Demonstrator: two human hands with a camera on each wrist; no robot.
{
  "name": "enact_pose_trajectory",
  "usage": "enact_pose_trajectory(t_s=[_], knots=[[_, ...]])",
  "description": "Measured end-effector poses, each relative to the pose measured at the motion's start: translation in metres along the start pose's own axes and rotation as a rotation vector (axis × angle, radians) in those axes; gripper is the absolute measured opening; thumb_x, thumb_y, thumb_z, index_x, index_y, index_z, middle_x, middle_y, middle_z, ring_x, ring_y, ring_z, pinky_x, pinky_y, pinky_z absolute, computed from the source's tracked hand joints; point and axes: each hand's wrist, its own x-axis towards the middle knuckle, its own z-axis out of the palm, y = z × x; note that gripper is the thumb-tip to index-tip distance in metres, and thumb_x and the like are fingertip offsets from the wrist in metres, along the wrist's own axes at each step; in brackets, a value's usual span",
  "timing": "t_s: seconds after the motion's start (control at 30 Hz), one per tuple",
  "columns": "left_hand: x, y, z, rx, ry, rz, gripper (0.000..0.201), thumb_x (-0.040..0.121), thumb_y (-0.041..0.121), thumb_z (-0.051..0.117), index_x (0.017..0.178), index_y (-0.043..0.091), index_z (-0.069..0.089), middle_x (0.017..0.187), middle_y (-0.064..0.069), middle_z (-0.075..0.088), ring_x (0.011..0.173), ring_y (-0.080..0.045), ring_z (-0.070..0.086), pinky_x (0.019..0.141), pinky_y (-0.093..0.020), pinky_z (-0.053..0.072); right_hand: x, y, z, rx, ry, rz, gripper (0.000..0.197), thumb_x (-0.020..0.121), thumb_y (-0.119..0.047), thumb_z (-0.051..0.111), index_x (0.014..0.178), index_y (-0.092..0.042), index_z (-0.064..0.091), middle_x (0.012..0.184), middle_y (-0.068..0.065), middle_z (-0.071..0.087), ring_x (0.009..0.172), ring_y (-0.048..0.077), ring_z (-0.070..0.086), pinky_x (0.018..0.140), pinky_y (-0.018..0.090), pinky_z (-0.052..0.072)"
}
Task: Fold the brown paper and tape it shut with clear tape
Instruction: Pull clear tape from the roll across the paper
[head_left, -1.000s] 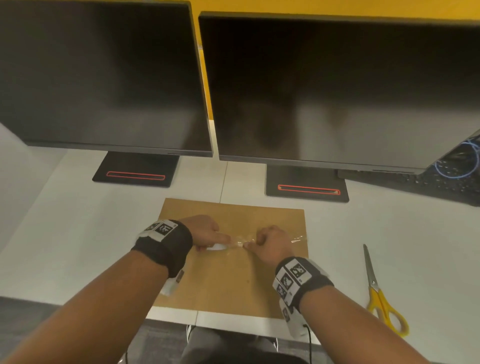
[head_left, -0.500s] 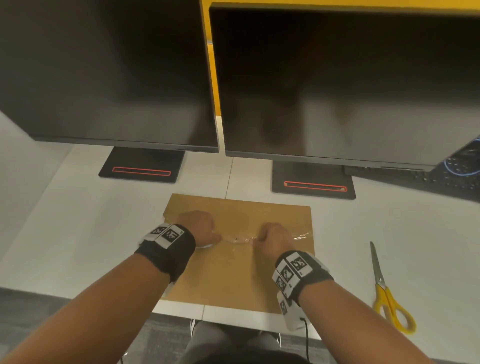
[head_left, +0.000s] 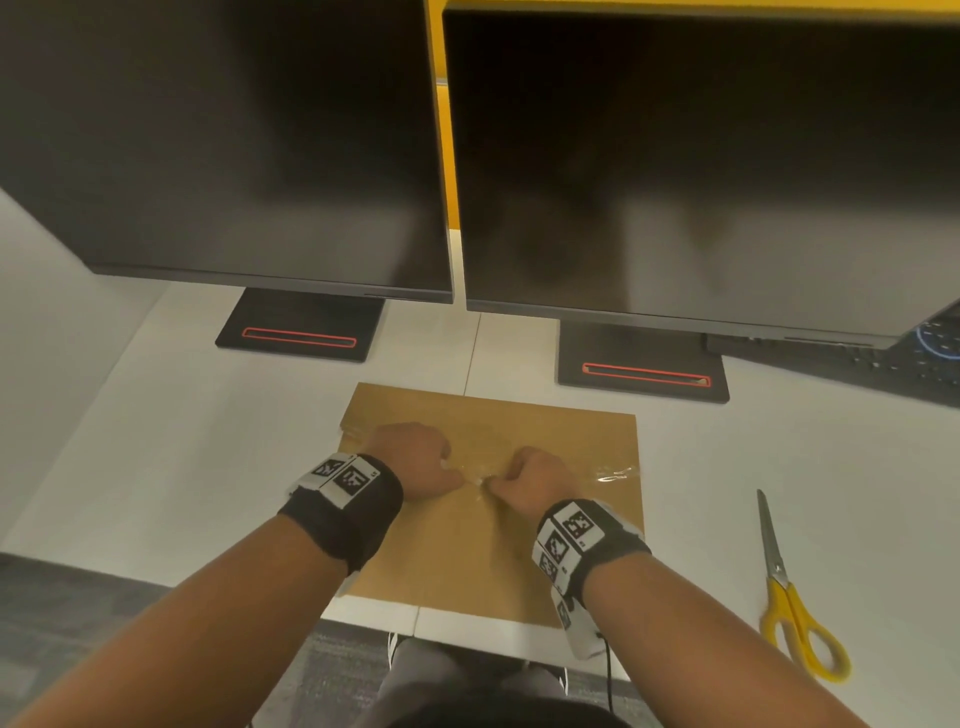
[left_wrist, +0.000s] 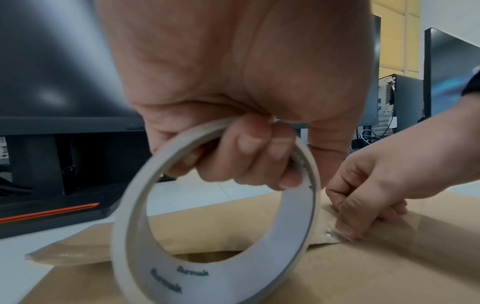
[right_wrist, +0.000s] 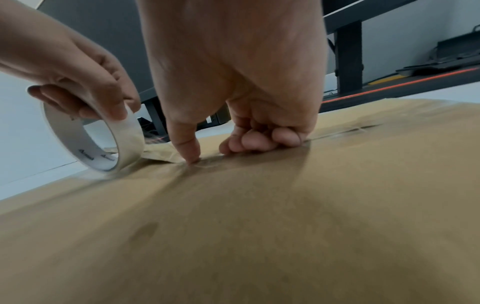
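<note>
Brown paper (head_left: 467, 545), one tape roll (left_wrist: 215, 216), two monitors (head_left: 223, 140), one scissors (head_left: 795, 608)

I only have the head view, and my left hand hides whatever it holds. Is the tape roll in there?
Observer: Yes. The left hand grips the white-cored roll of clear tape, fingers curled through its core.
Operator: Roll lifted or down?
Observer: Its lower edge appears to touch the folded brown paper.
Operator: And my right hand?
Observer: The right hand presses one fingertip onto the clear tape strip at the seam, its other fingers curled.
</note>
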Motion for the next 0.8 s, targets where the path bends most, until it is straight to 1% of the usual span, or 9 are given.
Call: enact_pose_trajectory(t_s=[0.2,0.3,0.33,0.4,0.43,0.5,0.57,0.67,0.8], knots=[[-0.009,0.007,-0.001,0.143,0.036,0.075,0.044,0.089,0.049,0.044,0.117,0.020,0.062,0.113,-0.002,0.065,0.103,-0.022,0.061,0.078,-0.029,0.043,0.002,-0.002,-0.001,-0.061,-0.011,-0.013,0.056,0.075,-0.058,0.061,0.108,-0.013,0.060,0.107,0.008,0.066,0.098,0.027,0.062,0.080,0.034,0.051],[-0.015,0.013,0.003,0.195,0.057,0.108,0.040,0.092,0.046,0.038,0.094,0.013,0.059,0.099,-0.005,0.067,0.084,-0.023,0.059,0.073,-0.030,0.043,0.002,-0.001,-0.003,-0.071,-0.002,-0.016,0.056,0.077,-0.058,0.061,0.111,-0.013,0.058,0.112,0.008,0.065,0.102,0.026,0.061,0.083,0.034,0.049],[-0.018,0.016,0.005,0.232,0.077,0.121,0.037,0.092,0.044,0.035,0.085,0.014,0.054,0.095,-0.006,0.067,0.078,-0.022,0.056,0.075,-0.031,0.044,0.003,-0.001,-0.003,-0.077,-0.006,-0.017,0.057,0.078,-0.059,0.060,0.111,-0.013,0.058,0.113,0.008,0.064,0.104,0.026,0.061,0.085,0.034,0.049],[-0.021,0.021,0.009,0.327,0.104,0.140,0.035,0.094,0.038,0.030,0.080,0.014,0.051,0.090,-0.008,0.067,0.077,-0.023,0.056,0.084,-0.037,0.046,0.003,-0.001,-0.003,-0.093,-0.006,-0.017,0.060,0.078,-0.061,0.060,0.113,-0.013,0.057,0.116,0.008,0.064,0.106,0.026,0.061,0.085,0.034,0.048],[-0.021,0.023,0.012,0.356,0.100,0.143,0.034,0.095,0.034,0.030,0.085,0.013,0.056,0.093,-0.009,0.067,0.083,-0.025,0.059,0.089,-0.039,0.044,0.002,-0.001,-0.004,-0.103,-0.005,-0.014,0.062,0.077,-0.062,0.060,0.114,-0.013,0.056,0.117,0.008,0.064,0.106,0.026,0.061,0.084,0.033,0.048],[-0.018,0.022,0.019,0.465,0.072,0.166,0.035,0.098,0.028,0.031,0.107,0.012,0.061,0.105,-0.009,0.067,0.099,-0.028,0.060,0.102,-0.042,0.036,0.002,-0.001,-0.005,-0.108,-0.018,-0.007,0.065,0.077,-0.062,0.061,0.117,-0.012,0.056,0.119,0.008,0.063,0.108,0.026,0.060,0.083,0.033,0.047],[-0.011,0.013,0.025,0.514,0.046,0.160,0.035,0.100,0.027,0.033,0.122,0.015,0.056,0.117,-0.010,0.064,0.111,-0.029,0.056,0.110,-0.043,0.032,0.003,-0.001,-0.005,-0.097,-0.037,0.001,0.066,0.076,-0.062,0.062,0.119,-0.012,0.055,0.120,0.008,0.062,0.108,0.026,0.060,0.084,0.033,0.047],[-0.001,-0.003,0.028,0.399,0.045,0.119,0.036,0.099,0.026,0.032,0.124,0.015,0.055,0.124,-0.010,0.062,0.118,-0.029,0.052,0.109,-0.042,0.034,0.004,-0.003,-0.004,-0.075,-0.036,0.015,0.058,0.074,-0.060,0.063,0.111,-0.015,0.058,0.112,0.007,0.065,0.099,0.025,0.062,0.079,0.032,0.050],[0.000,-0.018,0.030,0.334,0.060,0.148,0.035,0.100,0.028,0.033,0.121,0.018,0.059,0.124,-0.003,0.060,0.118,-0.024,0.052,0.107,-0.037,0.030,0.003,-0.003,-0.001,-0.094,-0.003,0.006,0.062,0.072,-0.062,0.062,0.111,-0.015,0.058,0.111,0.007,0.065,0.101,0.026,0.062,0.081,0.034,0.051]])
